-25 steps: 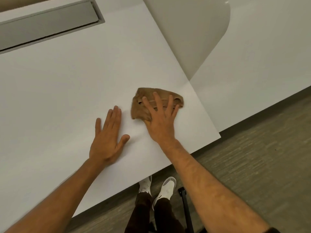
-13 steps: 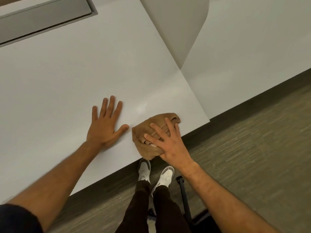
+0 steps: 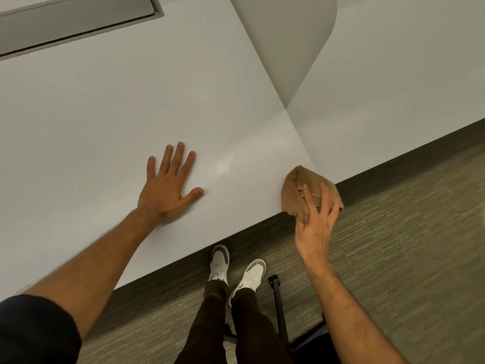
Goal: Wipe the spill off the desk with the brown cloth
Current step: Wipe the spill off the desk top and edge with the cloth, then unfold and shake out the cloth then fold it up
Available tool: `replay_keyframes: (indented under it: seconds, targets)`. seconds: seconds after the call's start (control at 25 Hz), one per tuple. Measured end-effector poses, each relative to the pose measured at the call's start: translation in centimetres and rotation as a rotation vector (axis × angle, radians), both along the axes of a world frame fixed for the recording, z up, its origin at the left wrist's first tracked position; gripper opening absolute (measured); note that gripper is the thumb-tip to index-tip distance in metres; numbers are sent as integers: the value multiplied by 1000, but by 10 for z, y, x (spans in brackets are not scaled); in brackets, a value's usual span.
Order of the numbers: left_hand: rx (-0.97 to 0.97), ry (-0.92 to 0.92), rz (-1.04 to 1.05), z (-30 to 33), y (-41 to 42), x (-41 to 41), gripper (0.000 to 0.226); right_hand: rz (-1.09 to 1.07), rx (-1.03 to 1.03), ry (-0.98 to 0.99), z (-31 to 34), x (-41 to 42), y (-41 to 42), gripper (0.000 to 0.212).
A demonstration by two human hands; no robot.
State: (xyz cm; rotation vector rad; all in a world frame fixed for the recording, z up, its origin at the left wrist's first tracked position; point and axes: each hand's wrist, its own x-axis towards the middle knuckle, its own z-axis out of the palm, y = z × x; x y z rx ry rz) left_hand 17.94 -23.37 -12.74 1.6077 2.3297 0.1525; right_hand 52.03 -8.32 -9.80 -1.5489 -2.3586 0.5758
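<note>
The brown cloth [image 3: 294,198] is bunched at the front corner of the white desk [image 3: 105,114], partly hanging past the edge. My right hand [image 3: 316,227] presses on it from the near side with fingers spread over it. My left hand [image 3: 168,190] lies flat on the desk with fingers apart, to the left of the cloth. A faint shiny patch [image 3: 223,168] shows on the desk between my hands; I cannot tell if it is liquid.
A second white desk [image 3: 393,101] adjoins on the right along a seam. A grey recessed tray [image 3: 73,19] sits at the back left. Below the edge are carpet, my white shoes [image 3: 236,271] and a black chair base [image 3: 278,306].
My right hand has dragged the cloth from the middle of the desk toward me, then right to the front corner. My left hand has stayed flat on the desk.
</note>
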Motion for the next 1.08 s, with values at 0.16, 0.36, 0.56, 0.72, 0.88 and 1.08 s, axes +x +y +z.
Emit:
replay_keyframes:
  seconds: [0.16, 0.36, 0.56, 0.72, 0.88, 1.08]
  targets:
    - [-150, -147, 15, 20, 8, -7, 98, -269, -488, 337, 35, 33, -25, 49]
    - [-219, -362, 100, 83, 4, 50, 81, -260, -808, 523, 112, 36, -22, 30]
    - [46, -694, 222, 167, -29, 144, 65, -241, -912, 623, 189, 12, -27, 17]
    - [142, -792, 239, 218, -48, 174, 91, -252, -1052, 821, 227, -5, -37, 28]
    - [291, -803, 282, 252, -67, 174, 88, -105, -1263, 993, 253, -29, -52, 32]
    - [545, -668, 559, 281, -85, 134, 53, 142, -1222, 796, 275, -79, -60, 29]
